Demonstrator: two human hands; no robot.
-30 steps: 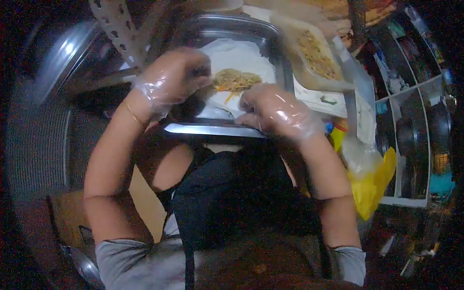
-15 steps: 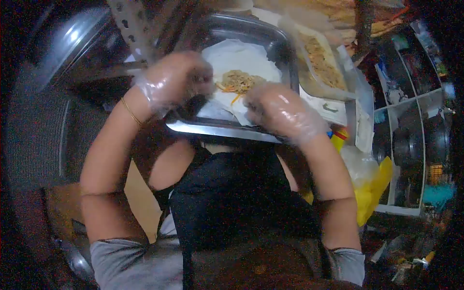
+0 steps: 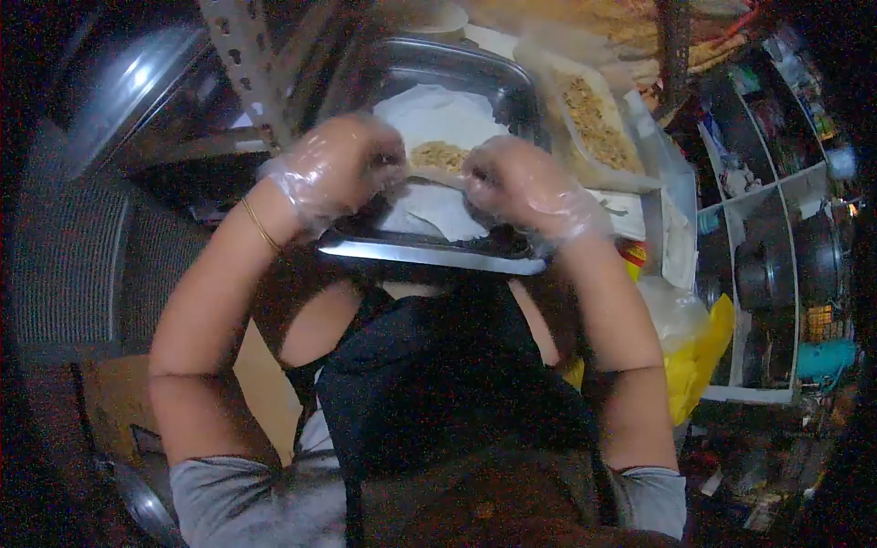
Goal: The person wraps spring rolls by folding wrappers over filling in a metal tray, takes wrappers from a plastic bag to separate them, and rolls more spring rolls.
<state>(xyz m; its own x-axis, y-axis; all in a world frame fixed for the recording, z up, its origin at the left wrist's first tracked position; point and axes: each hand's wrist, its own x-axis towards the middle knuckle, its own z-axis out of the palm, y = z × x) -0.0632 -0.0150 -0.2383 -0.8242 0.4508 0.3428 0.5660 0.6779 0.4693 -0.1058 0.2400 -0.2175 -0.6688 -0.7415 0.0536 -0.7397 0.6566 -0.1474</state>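
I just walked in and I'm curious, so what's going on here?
A person in clear plastic gloves is working over a metal tray. Their left hand and right hand are at either side of a small heap of shredded filling on thin white sheets. The fingers are curled in, but blur hides their exact grip. Similar-looking food sits in a container beyond the right hand.
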